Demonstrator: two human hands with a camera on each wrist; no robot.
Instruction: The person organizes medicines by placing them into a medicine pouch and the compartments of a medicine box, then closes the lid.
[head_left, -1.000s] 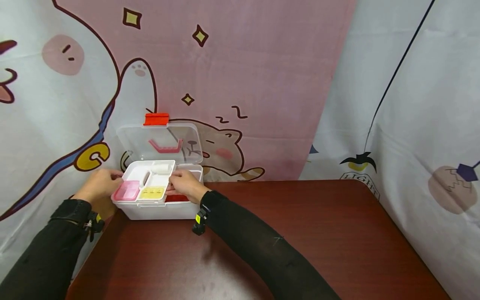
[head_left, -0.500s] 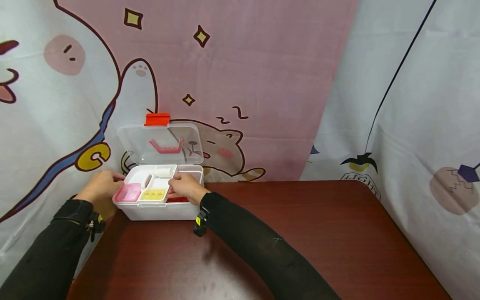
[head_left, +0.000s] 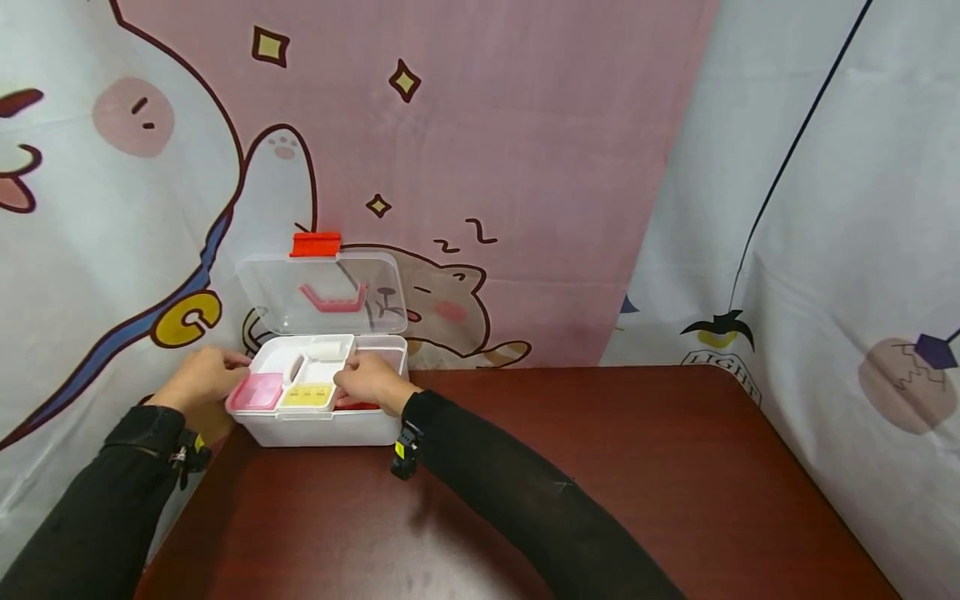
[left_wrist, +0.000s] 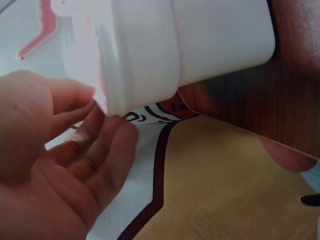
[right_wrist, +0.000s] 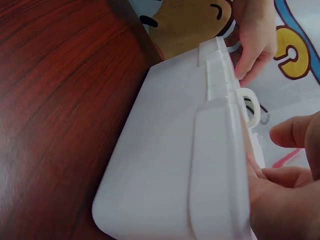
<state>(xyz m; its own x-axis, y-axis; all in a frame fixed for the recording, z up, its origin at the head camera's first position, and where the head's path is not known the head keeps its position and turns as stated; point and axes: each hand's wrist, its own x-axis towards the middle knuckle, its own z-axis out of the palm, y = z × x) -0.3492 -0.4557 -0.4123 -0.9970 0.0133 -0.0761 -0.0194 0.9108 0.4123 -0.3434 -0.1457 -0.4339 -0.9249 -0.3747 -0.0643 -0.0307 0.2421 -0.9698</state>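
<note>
A white lidded storage box point(head_left: 318, 432) stands at the table's left end, its clear lid point(head_left: 322, 293) raised behind it. Inside its left part sits a white tray point(head_left: 273, 354), with pink and yellow compartments at the front and a handle slot in the middle. My left hand point(head_left: 202, 379) pinches at the tray's left edge, fingertips right at the box rim point(left_wrist: 112, 75). My right hand point(head_left: 371, 382) grips the tray's right edge, its fingers reaching down inside the box. In the right wrist view, a small white handle point(right_wrist: 253, 107) rises at the rim. Something red shows under the right fingers.
The reddish-brown table point(head_left: 600, 483) extends to the right of the box and in front of it. A patterned cloth point(head_left: 540, 183) hangs close behind. An orange clip-like piece point(head_left: 315, 244) sits on the lid's upper edge.
The tray has sunk lower into the box and now lies nearly level with its rim. Both hands have come down slightly with it. The view has tilted a little.
</note>
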